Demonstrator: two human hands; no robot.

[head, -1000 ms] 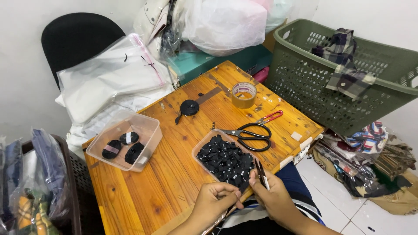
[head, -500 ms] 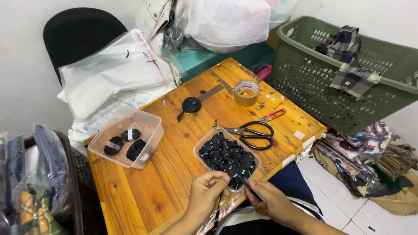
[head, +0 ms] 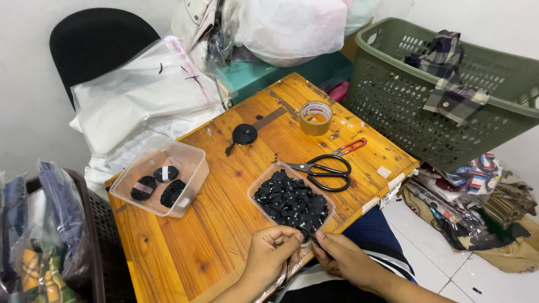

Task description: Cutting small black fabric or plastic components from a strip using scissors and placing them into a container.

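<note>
We've got both hands at the near edge of the counter (head: 224,224), just in front of the clear tray of small black pieces (head: 292,201). Left hand (head: 271,252) and right hand (head: 342,257) meet fingertip to fingertip, pinched nearly closed on one tiny black piece (head: 307,234). We judge it light, stiff, easy to drop; best held by its edges with fingertips only. Exact shape too small to tell. Scissors (head: 325,167) lie just beyond the tray.
</note>
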